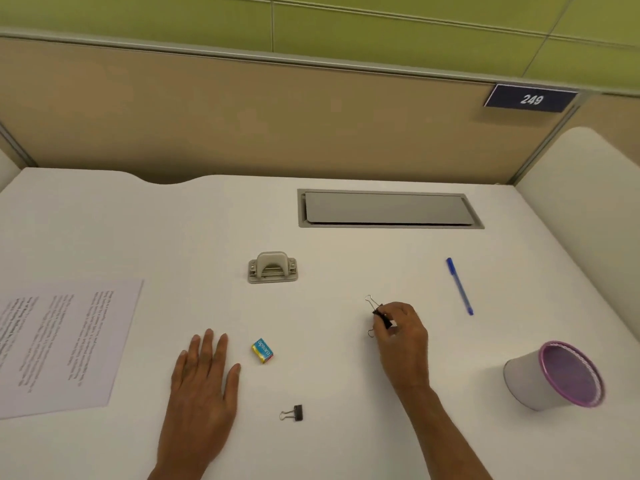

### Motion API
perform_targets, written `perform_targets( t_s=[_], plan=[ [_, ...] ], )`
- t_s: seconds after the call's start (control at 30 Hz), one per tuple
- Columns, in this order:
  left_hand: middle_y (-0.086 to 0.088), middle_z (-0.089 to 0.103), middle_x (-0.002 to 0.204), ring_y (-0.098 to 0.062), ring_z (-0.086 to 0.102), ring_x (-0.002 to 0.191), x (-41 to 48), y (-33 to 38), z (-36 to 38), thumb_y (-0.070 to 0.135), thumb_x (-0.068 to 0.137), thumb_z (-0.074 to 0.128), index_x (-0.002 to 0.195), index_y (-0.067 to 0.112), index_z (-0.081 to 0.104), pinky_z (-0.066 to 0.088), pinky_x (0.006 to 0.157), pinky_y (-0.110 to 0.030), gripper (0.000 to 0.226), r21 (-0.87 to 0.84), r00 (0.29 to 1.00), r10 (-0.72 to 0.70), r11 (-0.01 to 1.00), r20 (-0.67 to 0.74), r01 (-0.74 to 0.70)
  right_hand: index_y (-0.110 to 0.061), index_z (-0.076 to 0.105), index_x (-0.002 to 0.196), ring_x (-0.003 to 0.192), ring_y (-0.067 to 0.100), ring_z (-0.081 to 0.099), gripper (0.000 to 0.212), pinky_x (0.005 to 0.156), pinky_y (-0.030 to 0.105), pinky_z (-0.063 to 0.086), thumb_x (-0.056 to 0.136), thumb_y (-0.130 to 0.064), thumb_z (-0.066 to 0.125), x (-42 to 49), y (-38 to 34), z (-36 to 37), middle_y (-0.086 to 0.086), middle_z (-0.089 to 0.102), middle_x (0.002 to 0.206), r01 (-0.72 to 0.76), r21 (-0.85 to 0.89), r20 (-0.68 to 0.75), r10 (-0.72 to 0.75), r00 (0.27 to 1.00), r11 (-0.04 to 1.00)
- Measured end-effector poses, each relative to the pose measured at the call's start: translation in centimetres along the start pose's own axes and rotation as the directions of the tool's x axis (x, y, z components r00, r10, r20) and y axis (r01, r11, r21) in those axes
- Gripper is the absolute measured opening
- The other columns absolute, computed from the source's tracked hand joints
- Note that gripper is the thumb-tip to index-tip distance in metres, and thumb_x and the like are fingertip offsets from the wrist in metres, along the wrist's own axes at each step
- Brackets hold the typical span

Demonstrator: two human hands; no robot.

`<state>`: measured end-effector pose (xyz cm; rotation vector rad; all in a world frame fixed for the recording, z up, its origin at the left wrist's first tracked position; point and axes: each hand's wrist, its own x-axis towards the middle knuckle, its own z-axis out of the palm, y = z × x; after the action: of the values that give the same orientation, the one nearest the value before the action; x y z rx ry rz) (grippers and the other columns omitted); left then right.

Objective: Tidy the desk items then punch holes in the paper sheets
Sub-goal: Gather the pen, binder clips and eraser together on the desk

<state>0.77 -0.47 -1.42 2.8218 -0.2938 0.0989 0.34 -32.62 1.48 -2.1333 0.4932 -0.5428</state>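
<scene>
My right hand [403, 336] pinches a black binder clip [380, 315] just above the white desk, right of centre. My left hand [204, 379] lies flat on the desk, fingers spread, holding nothing. A second black binder clip [293, 413] lies near the front between my arms. A small blue and yellow box [262, 350] sits just right of my left hand. The beige hole punch [273, 267] stands in the middle of the desk. Printed paper sheets [62, 344] lie at the left edge. A blue pen [460, 286] lies to the right.
A white mesh cup with a purple rim [554, 375] stands at the front right. A grey cable hatch [388, 208] is set into the desk at the back. A tan partition [242, 116] with a "249" plate [531, 98] walls off the rear.
</scene>
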Motion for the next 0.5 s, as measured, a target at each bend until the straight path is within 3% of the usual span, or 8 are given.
perform_targets(
  t_s=[0.1,0.23,0.37,0.5],
  plan=[
    [-0.019,0.046,0.153,-0.037,0.041,0.143,0.3,0.1,0.3,0.053,0.102,0.008,0.145,0.005,0.050,0.030,0.117,-0.053,0.077,0.005,0.999,-0.021,1.000,-0.045,0.021,-0.017,0.069,0.091,0.077,0.015,0.067,0.018,0.070,0.029,0.057,0.088,0.000,0.063,3.3,1.6,-1.6,-0.007,0.061,0.096,-0.067,-0.005,-0.160,0.065,0.985,0.998],
    [-0.023,0.053,0.146,-0.041,0.050,0.134,0.4,0.0,1.1,0.054,0.103,0.010,0.138,0.002,0.057,0.034,0.110,-0.056,0.079,0.026,0.991,-0.046,0.998,-0.129,0.050,-0.013,0.069,0.093,0.078,0.007,0.065,0.014,0.073,0.028,0.057,0.090,-0.003,0.061,6.7,3.9,-3.1,0.001,0.065,0.098,-0.161,-0.034,-0.296,0.144,0.944,0.986],
    [-0.026,0.059,0.138,-0.043,0.054,0.126,0.5,0.1,1.4,0.055,0.102,0.012,0.132,0.000,0.062,0.037,0.105,-0.058,0.080,0.043,0.983,-0.053,0.997,-0.176,0.061,-0.007,0.070,0.094,0.083,0.023,0.067,0.012,0.079,0.037,0.057,0.091,-0.003,0.059,9.0,6.1,-4.4,0.006,0.062,0.099,-0.243,-0.064,-0.355,0.206,0.912,0.968],
    [-0.029,0.061,0.134,-0.043,0.053,0.125,0.8,0.6,0.9,0.056,0.102,0.011,0.140,0.005,0.052,0.034,0.110,-0.054,0.076,0.022,0.976,-0.051,0.998,-0.212,0.057,-0.001,0.070,0.097,0.092,0.029,0.064,0.012,0.082,0.037,0.055,0.092,-0.002,0.059,10.4,7.3,-5.1,0.011,0.063,0.101,-0.272,-0.137,-0.374,0.204,0.905,0.953]
  ],
)
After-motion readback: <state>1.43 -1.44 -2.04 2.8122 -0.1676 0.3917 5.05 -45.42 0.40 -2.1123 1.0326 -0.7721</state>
